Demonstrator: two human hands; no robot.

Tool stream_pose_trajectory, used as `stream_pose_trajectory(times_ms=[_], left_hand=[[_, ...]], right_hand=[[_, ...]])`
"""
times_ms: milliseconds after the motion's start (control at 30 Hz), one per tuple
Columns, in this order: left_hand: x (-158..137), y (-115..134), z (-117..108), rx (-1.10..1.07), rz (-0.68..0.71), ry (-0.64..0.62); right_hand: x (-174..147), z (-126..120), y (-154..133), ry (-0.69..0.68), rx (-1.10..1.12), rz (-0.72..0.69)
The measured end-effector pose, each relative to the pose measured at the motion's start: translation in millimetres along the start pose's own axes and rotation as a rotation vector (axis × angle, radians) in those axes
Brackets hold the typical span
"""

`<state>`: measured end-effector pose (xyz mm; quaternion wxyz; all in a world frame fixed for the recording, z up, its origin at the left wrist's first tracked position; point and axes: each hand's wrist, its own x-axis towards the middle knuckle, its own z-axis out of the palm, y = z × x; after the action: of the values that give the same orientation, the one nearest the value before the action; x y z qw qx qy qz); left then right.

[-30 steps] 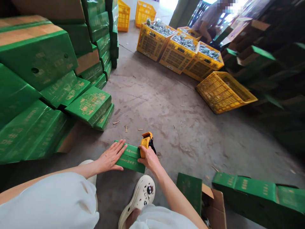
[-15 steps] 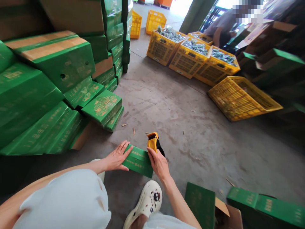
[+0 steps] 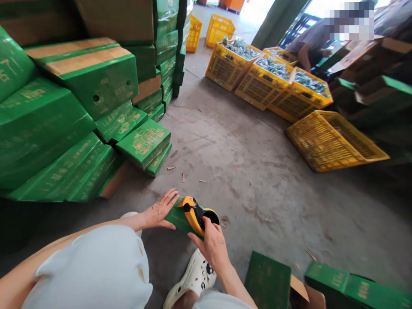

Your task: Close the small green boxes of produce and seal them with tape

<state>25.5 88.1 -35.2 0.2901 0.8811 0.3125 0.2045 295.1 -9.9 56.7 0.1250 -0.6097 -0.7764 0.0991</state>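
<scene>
A small closed green carton [image 3: 179, 218] stands on the floor in front of my feet. My left hand [image 3: 160, 212] steadies its left end, fingers stretched along the far side and thumb at the near edge. In my right hand [image 3: 213, 243] is a yellow and black tape dispenser [image 3: 193, 214], tilted over the carton's top with its front end toward my left hand. The dispenser and my right hand cover much of the carton's right part. Whether tape is stuck to the carton, I cannot tell.
Stacked green cartons [image 3: 96, 81] rise at the left. Yellow crates [image 3: 254, 88] with bundled contents stand at the back, and a tilted yellow crate [image 3: 334, 143] lies at the right. A person [image 3: 305, 47] bends behind them. Green boxes [image 3: 270, 279] sit at the lower right.
My right hand has swung the tape dispenser from the carton's far right edge to over its top, leftward and nearer me. My left hand has stayed on the carton. The view has shifted slightly.
</scene>
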Motion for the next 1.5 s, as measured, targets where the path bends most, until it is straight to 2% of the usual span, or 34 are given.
stream_pose_trajectory(times_ms=[100, 167, 267, 367, 433, 500, 600, 767, 867, 933, 1067, 1100, 1167, 1333, 1400, 1500], left_hand=[[-1, -2, 1, -0.008, -0.003, -0.004], [-1, -2, 1, -0.01, 0.001, -0.008], [-1, -1, 0, -0.016, 0.001, -0.011], [-1, -1, 0, -0.032, -0.014, -0.014], [-2, -1, 0, -0.05, -0.035, 0.003], [-2, -1, -1, -0.08, -0.044, 0.039], [-2, 0, -1, -0.145, -0.031, 0.093], [2, 0, 2, -0.212, -0.058, 0.184], [5, -8, -8, -0.225, -0.071, 0.148], [6, -16, -23, -0.343, -0.17, 0.151], [6, -29, -60, -0.774, -0.672, 0.246], [7, -30, -67, -0.835, -0.752, 0.218], [8, -26, -77, -0.904, -0.811, 0.097], [16, -1, -85, -1.3, -0.864, -0.341], [19, 7, -85, -1.426, -0.863, -0.381], [22, 11, -82, -1.482, -0.928, -0.29]], right_hand=[[8, 1, -8, -0.05, -0.12, 0.076], [15, -5, -11, -0.103, -0.116, 0.1], [30, -28, -13, -0.175, 0.057, 0.136], [52, -52, -14, -0.242, 0.306, 0.244], [67, -59, -17, -0.324, 0.463, 0.29], [80, -56, -18, -0.4, 0.545, 0.283], [92, -42, -17, -0.456, 0.521, 0.258], [95, -30, -7, -0.54, 0.549, 0.257], [93, -32, -6, -0.53, 0.554, 0.27], [92, -33, -5, -0.528, 0.571, 0.283], [93, -32, -4, -0.558, 0.643, 0.319], [94, -32, -3, -0.561, 0.648, 0.325], [95, -32, -3, -0.56, 0.637, 0.327], [97, -36, -4, -0.588, 0.658, 0.35], [99, -38, -4, -0.625, 0.677, 0.357], [102, -40, -2, -0.689, 0.691, 0.351]])
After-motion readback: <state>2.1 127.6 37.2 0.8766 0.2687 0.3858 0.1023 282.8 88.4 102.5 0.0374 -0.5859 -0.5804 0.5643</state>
